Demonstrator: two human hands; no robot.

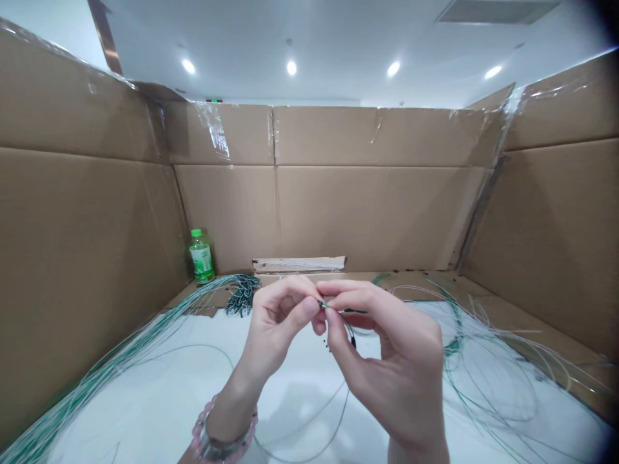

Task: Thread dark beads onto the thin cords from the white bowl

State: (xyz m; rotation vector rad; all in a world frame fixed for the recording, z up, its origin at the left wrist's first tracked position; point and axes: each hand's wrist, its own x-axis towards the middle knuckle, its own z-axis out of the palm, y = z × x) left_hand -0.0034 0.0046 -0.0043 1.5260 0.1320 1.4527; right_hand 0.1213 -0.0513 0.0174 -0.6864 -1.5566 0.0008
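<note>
My left hand [279, 322] and my right hand [387, 361] meet in front of me above a white table [145, 399]. Both pinch the small dark-green end of a thin wire [323, 304] between thumb and fingers. The wire hangs down from the hands in a loop [338, 412] over the table. A pink bead bracelet [203, 432] is on my left wrist.
A long bundle of green-and-white wires [120, 361] runs from the near left to a dark tasselled end [242, 298]. Loose wire loops [483, 361] lie on the right. A green-capped bottle [201, 256] stands in the back left corner. Cardboard walls [367, 212] enclose the table.
</note>
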